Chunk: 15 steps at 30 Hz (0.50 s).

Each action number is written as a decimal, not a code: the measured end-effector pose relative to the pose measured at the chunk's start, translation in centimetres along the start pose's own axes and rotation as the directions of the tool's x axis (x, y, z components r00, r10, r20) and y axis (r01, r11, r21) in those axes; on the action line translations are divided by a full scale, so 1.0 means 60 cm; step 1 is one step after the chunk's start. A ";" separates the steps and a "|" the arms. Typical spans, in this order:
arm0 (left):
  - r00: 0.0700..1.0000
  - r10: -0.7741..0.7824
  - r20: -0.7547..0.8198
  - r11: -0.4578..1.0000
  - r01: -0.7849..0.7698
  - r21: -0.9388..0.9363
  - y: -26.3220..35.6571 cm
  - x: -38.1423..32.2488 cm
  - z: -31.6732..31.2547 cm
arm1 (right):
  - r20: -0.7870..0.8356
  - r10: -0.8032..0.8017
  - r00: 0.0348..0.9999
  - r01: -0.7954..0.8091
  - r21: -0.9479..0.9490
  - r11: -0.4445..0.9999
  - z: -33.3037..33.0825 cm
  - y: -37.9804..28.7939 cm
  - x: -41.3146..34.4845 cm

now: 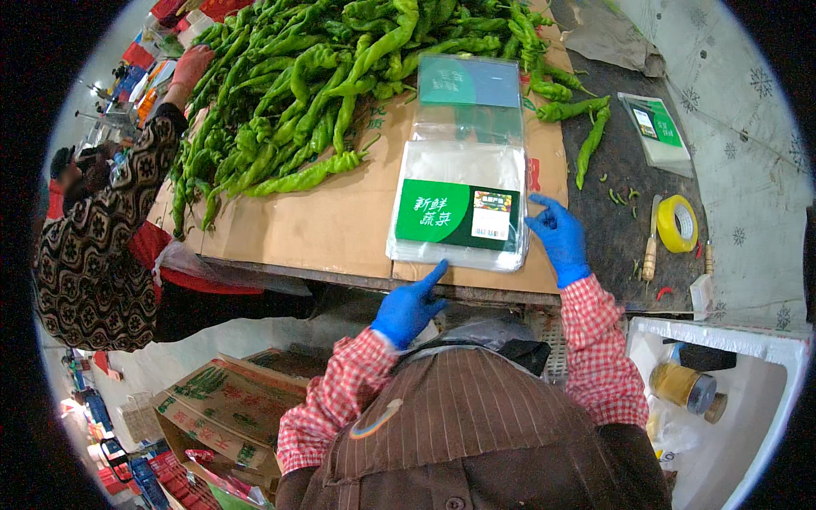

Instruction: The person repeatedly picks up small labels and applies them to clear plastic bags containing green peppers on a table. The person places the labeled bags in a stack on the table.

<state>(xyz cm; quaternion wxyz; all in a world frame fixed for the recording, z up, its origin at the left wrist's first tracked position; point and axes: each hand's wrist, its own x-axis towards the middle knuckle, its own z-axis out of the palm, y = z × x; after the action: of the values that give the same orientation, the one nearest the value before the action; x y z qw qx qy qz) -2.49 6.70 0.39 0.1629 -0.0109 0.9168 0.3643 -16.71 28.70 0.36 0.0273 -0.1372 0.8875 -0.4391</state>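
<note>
A stack of clear plastic produce bags [459, 159] with a green and black printed label panel lies flat on cardboard in front of me. My left hand [408, 312], in a blue glove, extends its index finger to the stack's near edge. At the stack's right edge is my right hand [560, 239], also blue-gloved, its thumb and fingers apart and holding nothing. Beyond the stack, another bag [468, 80] with a green and blue panel lies partly under the pile of long green peppers [299, 95].
A co-worker's hand [191, 67] touches the pile's left side. On the dark tabletop at right lie more bags [656, 131], a wooden-handled knife [649, 255], a yellow tape roll [667, 223] and loose peppers [593, 146]. A white foam box [765, 357] stands below right.
</note>
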 end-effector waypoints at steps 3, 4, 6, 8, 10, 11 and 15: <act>0.999 -0.048 -0.021 0.970 0.042 -0.238 -0.021 -0.032 -0.008 | 0.143 -0.130 0.981 0.126 0.036 0.991 -0.006 0.006 -0.017; 0.996 -0.048 -0.077 0.955 0.023 -0.297 -0.024 -0.040 -0.008 | 0.191 -0.181 0.965 0.184 0.003 0.983 -0.007 0.008 -0.018; 0.996 -0.007 -0.093 0.957 -0.021 -0.289 -0.029 -0.051 -0.010 | 0.291 -0.208 0.934 0.223 -0.021 0.974 -0.005 0.012 -0.013; 0.998 -0.020 -0.059 0.957 0.002 -0.289 -0.031 -0.058 -0.015 | 0.320 -0.188 0.929 0.219 -0.063 0.974 -0.002 0.016 0.002; 1.000 -0.016 -0.024 0.944 0.007 -0.330 -0.030 -0.065 -0.023 | 0.331 -0.197 0.923 0.193 0.045 0.980 -0.004 0.020 0.024; 1.000 -0.004 -0.016 0.942 -0.001 -0.336 -0.029 -0.068 -0.028 | 0.327 -0.204 0.923 0.157 0.165 0.974 -0.006 0.021 0.039; 0.999 0.003 -0.032 0.934 -0.014 -0.356 -0.021 -0.088 -0.050 | 0.422 -0.182 0.888 -0.044 0.471 0.881 -0.031 0.028 0.141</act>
<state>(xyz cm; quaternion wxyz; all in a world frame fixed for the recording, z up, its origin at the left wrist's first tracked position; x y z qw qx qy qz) 1.79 3.21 3.21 0.1425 -0.0417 0.8381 0.5249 -25.52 28.84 0.81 0.2498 -0.2576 0.7181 -0.5964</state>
